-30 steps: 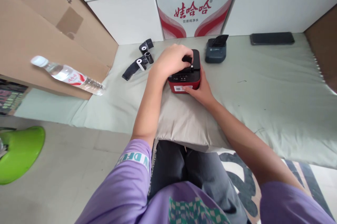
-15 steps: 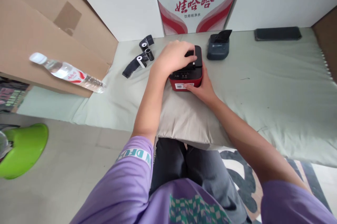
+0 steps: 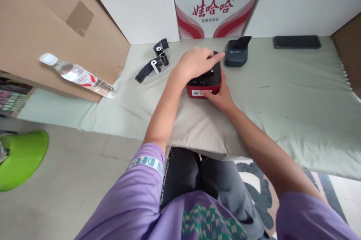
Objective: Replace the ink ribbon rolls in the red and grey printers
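Observation:
A red-and-black boxy device (image 3: 203, 89), apparently a label printer, sits on the cloth-covered surface in front of me. A white sticker with a square code is on its near side. My right hand (image 3: 221, 95) grips its right side, thumb across the near face and fingers along the side. My left hand (image 3: 197, 62) lies over its top, with one digit stretched out to the right past the edge. This hand hides much of the top and several of its own fingers. Small white marks show on the black top panel.
Left of the device lie black label rolls (image 3: 152, 68) with white cores. A dark blue printer (image 3: 236, 56) with a black strip stands behind right, and a black phone-like slab (image 3: 297, 41) farther right. A water bottle (image 3: 79, 76) leans near the cardboard box (image 3: 93, 56). White cartons (image 3: 141, 14) line the back.
My left hand's digit has swung outward to the right, where it was bent over the device's top before. My right hand keeps its hold. The whole view has shifted slightly.

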Tool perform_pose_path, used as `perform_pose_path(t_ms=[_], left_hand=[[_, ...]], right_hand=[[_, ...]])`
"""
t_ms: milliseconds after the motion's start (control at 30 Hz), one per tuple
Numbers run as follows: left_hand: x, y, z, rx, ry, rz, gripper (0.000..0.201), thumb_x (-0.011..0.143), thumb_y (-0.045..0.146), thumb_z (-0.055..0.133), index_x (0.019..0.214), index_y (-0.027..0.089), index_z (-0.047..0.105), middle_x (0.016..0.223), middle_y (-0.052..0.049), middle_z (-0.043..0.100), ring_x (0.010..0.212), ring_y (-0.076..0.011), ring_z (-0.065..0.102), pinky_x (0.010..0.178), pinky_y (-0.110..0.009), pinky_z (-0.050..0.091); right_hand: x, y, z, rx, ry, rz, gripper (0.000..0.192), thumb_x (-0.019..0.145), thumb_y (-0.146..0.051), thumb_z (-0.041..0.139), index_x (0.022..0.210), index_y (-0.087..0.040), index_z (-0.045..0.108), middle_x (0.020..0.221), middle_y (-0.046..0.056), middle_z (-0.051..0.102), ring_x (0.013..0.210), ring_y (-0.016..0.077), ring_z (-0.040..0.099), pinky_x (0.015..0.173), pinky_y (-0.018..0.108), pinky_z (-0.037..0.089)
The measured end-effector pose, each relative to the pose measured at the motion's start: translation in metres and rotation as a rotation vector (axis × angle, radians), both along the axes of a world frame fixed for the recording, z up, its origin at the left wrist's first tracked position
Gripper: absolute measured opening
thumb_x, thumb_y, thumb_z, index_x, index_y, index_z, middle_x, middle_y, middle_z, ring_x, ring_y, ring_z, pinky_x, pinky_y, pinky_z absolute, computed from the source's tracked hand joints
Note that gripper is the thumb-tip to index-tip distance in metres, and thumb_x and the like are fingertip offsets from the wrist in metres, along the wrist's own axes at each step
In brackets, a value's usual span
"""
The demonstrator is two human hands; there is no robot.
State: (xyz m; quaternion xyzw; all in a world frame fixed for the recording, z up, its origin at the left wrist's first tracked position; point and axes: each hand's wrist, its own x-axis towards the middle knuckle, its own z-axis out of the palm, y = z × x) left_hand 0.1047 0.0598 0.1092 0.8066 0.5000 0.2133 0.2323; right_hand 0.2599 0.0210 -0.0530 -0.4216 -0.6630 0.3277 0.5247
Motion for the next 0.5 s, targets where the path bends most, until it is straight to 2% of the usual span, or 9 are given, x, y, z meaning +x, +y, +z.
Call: perform_pose_path(t_ms=[67, 133, 233, 300, 400, 433, 500], left_hand=[[-0.001, 0.001, 0.001, 0.025, -0.034, -0.01, 0.049, 0.098, 0.061, 0.066, 0.07, 0.021, 0.067, 0.077, -0.01, 0.071, 0.112, -0.0377, 0.072, 0.102, -0.046, 0.05], [-0.005, 0.0, 0.005, 0.069, -0.072, -0.036, 0.052, 0.1, 0.063, 0.061, 0.071, 0.021, 0.064, 0.079, -0.009, 0.071, 0.103, -0.0346, 0.074, 0.097, -0.046, 0.051], [-0.019, 0.003, 0.016, 0.057, -0.326, -0.06, 0.054, 0.106, 0.067, 0.043, 0.088, 0.021, 0.065, 0.086, -0.007, 0.074, 0.088, -0.0271, 0.078, 0.082, -0.042, 0.056], [-0.034, 0.01, 0.018, 0.052, -0.467, 0.007, 0.053, 0.107, 0.068, 0.038, 0.097, 0.024, 0.065, 0.091, -0.006, 0.077, 0.079, -0.0234, 0.078, 0.074, -0.039, 0.057], [-0.061, 0.03, 0.005, 0.084, -0.357, 0.23, 0.049, 0.102, 0.07, 0.048, 0.095, 0.026, 0.067, 0.097, -0.008, 0.081, 0.078, -0.0247, 0.077, 0.082, -0.044, 0.059], [-0.069, 0.038, -0.003, 0.001, -0.263, 0.314, 0.052, 0.097, 0.073, 0.053, 0.09, 0.024, 0.068, 0.094, -0.01, 0.081, 0.079, -0.0276, 0.077, 0.085, -0.049, 0.059], [-0.081, 0.051, -0.022, -0.256, -0.125, 0.381, 0.056, 0.088, 0.075, 0.065, 0.076, 0.02, 0.068, 0.077, -0.014, 0.077, 0.088, -0.0371, 0.078, 0.088, -0.056, 0.059]], right_hand=[[0.0, -0.001, 0.001, -0.008, -0.001, -0.005, 0.128, 0.068, -0.077, 0.086, 0.169, -0.028, 0.023, 0.175, 0.016, 0.037, 0.16, 0.0361, 0.043, 0.134, 0.056, 0.038], [0.0, -0.002, 0.002, -0.022, -0.003, -0.013, 0.129, 0.068, -0.077, 0.086, 0.169, -0.028, 0.023, 0.175, 0.016, 0.037, 0.16, 0.0361, 0.044, 0.134, 0.056, 0.038], [0.0, -0.003, 0.002, -0.036, -0.012, -0.032, 0.13, 0.066, -0.078, 0.086, 0.169, -0.028, 0.023, 0.175, 0.015, 0.039, 0.16, 0.0364, 0.044, 0.134, 0.057, 0.037], [0.0, -0.004, 0.002, -0.044, -0.021, -0.038, 0.131, 0.067, -0.078, 0.085, 0.17, -0.028, 0.023, 0.174, 0.015, 0.04, 0.16, 0.0367, 0.043, 0.134, 0.058, 0.037], [0.0, -0.006, 0.001, -0.075, -0.025, -0.034, 0.129, 0.068, -0.076, 0.086, 0.17, -0.029, 0.022, 0.173, 0.015, 0.042, 0.156, 0.0366, 0.048, 0.132, 0.059, 0.039], [0.0, -0.006, 0.001, -0.083, -0.024, -0.033, 0.129, 0.068, -0.075, 0.087, 0.17, -0.029, 0.022, 0.172, 0.015, 0.043, 0.155, 0.0364, 0.05, 0.131, 0.059, 0.04], [0.0, -0.007, 0.003, -0.073, -0.012, -0.035, 0.129, 0.067, -0.073, 0.089, 0.169, -0.029, 0.024, 0.171, 0.016, 0.045, 0.154, 0.0363, 0.051, 0.131, 0.059, 0.041]])
